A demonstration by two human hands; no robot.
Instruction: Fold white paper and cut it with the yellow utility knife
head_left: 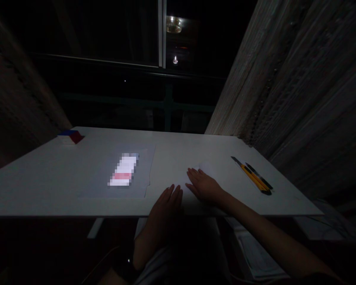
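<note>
The left grip [167, 201] and right grip [205, 185] lie flat, fingers extended, pinching nothing. Beneath them seems to be a pale paper [207, 168], dimly seen; if they press unevenly, it could slide or wrinkle on the table [41, 182].

A dark band [125, 257] (one small bright glint) sits at the left wrist [139, 253].

No lettering, brand or number is readable; the glowing screen [124, 169] on the table [192, 148] is pixelated.
</note>
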